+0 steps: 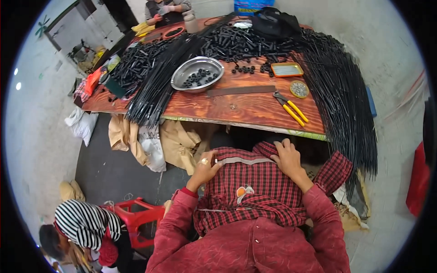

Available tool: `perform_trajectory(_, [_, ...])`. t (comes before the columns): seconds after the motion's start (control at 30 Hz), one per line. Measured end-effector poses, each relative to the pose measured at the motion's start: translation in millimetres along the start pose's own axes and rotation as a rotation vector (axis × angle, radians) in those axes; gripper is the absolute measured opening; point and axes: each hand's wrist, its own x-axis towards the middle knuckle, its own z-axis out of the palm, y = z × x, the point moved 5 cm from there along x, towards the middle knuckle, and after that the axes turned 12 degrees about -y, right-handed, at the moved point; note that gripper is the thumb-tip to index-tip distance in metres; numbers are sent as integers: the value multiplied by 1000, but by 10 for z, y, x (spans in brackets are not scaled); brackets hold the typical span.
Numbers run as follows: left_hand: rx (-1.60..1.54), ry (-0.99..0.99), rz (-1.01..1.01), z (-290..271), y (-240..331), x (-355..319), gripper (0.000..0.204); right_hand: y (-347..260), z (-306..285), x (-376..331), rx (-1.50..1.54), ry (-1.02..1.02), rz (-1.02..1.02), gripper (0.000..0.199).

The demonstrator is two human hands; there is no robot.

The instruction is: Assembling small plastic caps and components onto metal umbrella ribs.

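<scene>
blue printed package (249, 5) at 12 o'clock, rectangular, beyond the bench's (236, 108) far edge, partly cut off | white sack (82, 123) at 9 o'clock on the floor by the bench's left end | white printed bag (152, 148) under the bench's near edge, between tan sacks (182, 143)

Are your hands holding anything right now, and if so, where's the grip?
Both hands are on the red checked cloth in the lap: left hand grips its upper left edge, right hand presses near its upper right edge.
</scene>
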Motion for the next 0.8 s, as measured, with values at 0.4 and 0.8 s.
perform_trajectory(0.4, [94,39,96,322,-5,241,35,846,-588,-576,350,445,383,15])
perform_trajectory(0.8, [342,14,26,274,159,-128,33,411,-1181,-976,-106,369,406,16])
